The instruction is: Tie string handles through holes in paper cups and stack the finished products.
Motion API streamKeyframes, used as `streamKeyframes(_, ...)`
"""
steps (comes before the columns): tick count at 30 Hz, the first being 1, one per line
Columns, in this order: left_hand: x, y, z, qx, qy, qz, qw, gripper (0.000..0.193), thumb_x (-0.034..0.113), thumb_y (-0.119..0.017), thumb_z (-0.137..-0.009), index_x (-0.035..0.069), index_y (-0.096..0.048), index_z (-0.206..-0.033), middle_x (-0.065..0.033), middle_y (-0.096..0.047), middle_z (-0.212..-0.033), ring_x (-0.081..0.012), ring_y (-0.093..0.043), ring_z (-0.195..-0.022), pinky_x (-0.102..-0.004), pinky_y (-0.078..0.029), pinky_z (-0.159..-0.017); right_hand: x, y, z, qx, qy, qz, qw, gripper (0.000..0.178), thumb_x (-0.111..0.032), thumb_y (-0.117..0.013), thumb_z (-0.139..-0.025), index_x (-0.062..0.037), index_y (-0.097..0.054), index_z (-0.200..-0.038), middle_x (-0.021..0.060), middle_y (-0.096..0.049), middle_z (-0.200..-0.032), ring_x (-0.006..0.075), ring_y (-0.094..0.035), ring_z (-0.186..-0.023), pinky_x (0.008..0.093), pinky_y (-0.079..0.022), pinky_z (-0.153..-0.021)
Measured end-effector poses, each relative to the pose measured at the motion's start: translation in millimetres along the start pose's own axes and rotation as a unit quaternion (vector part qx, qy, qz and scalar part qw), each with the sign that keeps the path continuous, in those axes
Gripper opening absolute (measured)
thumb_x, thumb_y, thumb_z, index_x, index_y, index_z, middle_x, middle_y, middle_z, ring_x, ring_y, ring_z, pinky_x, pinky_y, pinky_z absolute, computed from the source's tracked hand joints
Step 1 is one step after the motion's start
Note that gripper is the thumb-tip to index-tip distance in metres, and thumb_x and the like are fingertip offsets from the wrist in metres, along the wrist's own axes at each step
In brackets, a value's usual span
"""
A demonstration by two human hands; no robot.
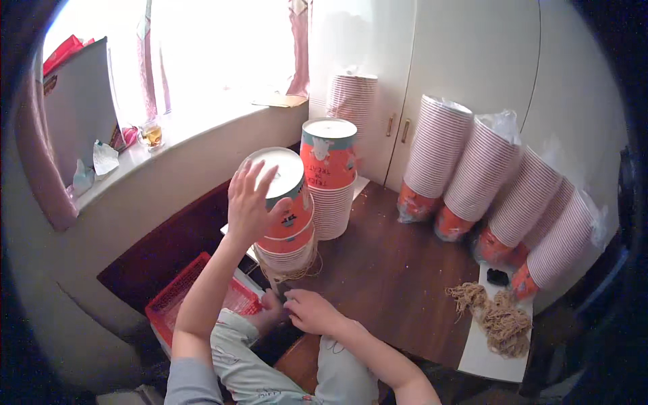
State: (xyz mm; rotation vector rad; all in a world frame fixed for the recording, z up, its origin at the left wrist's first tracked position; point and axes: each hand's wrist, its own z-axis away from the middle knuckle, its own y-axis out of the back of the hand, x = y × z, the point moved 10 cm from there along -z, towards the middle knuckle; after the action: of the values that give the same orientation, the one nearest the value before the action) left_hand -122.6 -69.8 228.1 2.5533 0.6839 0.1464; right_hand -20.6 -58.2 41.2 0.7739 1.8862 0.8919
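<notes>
My left hand [250,202] is open, its fingers spread against the upper side and rim of an upside-down orange paper bucket [289,219] with a dark teal band and white base. This bucket tops a short nested stack near the table's left edge. Loose tan string [312,264] hangs around the stack's lower part. My right hand [312,312] is closed at the table edge below the stack, fingers curled near a small dark thing; what they hold is hidden. Bare skin [268,314] shows beside it, past my trouser leg; I cannot tell whether it is a foot.
A taller bucket stack [329,162] stands just behind. Several plastic-wrapped stacks [439,148] lean by the cupboard doors at right. Tangled tan string [503,320] and a small black object [497,277] lie on a white board [491,364]. A red basket [177,287] sits at lower left.
</notes>
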Motion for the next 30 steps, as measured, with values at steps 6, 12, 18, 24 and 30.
streamKeyframes(6,-4.2,-46.1,-9.2,-0.133,0.004,0.013,0.991,0.03,0.037,-0.053,-0.079,0.011,-0.058,-0.094,-0.0048,-0.058,-0.1,-0.0221,-0.05,-0.103,-0.0491,-0.027,-0.095,-1.5,-43.2,37.5,-0.076,-0.042,0.081,0.993,0.016,-0.015,-0.055,-0.069,-0.0025,-0.056,-0.08,0.0129,-0.056,-0.088,0.0293,-0.055,-0.084,0.0389,-0.046,-0.072)
streamKeyframes(12,-11.3,-82.8,9.5,-0.244,0.027,0.026,0.969,0.032,0.038,-0.052,-0.079,0.013,-0.058,-0.098,-0.005,-0.058,-0.104,-0.0232,-0.048,-0.105,-0.0509,-0.025,-0.095,4.5,-35.8,36.7,-0.082,-0.084,0.098,0.988,0.016,-0.016,-0.052,-0.07,-0.0036,-0.058,-0.078,0.0132,-0.059,-0.081,0.0298,-0.057,-0.079,0.0395,-0.047,-0.068)
streamKeyframes(18,-2.2,-85.1,20.7,-0.231,-0.026,0.015,0.972,0.034,0.04,-0.053,-0.078,0.012,-0.057,-0.098,-0.0072,-0.057,-0.104,-0.0249,-0.048,-0.105,-0.0499,-0.028,-0.092,9.4,-48.3,42.2,-0.122,-0.107,0.05,0.985,0.019,-0.017,-0.051,-0.071,-0.0033,-0.06,-0.08,0.0156,-0.06,-0.081,0.0302,-0.059,-0.077,0.0407,-0.048,-0.066)
streamKeyframes(24,25.5,-84.9,-37.1,-0.222,-0.08,-0.026,0.971,0.039,0.035,-0.061,-0.073,0.007,-0.055,-0.099,-0.0104,-0.053,-0.106,-0.0273,-0.048,-0.102,-0.0464,-0.033,-0.09,-0.9,-27.6,51.8,-0.12,-0.104,0.045,0.986,0.02,-0.017,-0.052,-0.067,-0.0034,-0.062,-0.076,0.0161,-0.061,-0.075,0.0307,-0.06,-0.073,0.0413,-0.048,-0.066)
streamKeyframes(30,36.0,-124.1,-120.4,-0.098,-0.041,-0.042,0.994,0.067,0.029,-0.069,-0.063,0.006,-0.038,-0.117,-0.0126,-0.038,-0.122,-0.0318,-0.033,-0.117,-0.0468,-0.037,-0.089,27.2,-23.6,82.1,-0.122,-0.197,0.075,0.97,0.019,-0.016,-0.051,-0.065,-0.0011,-0.062,-0.068,0.017,-0.061,-0.074,0.0301,-0.061,-0.072,0.0419,-0.048,-0.065)
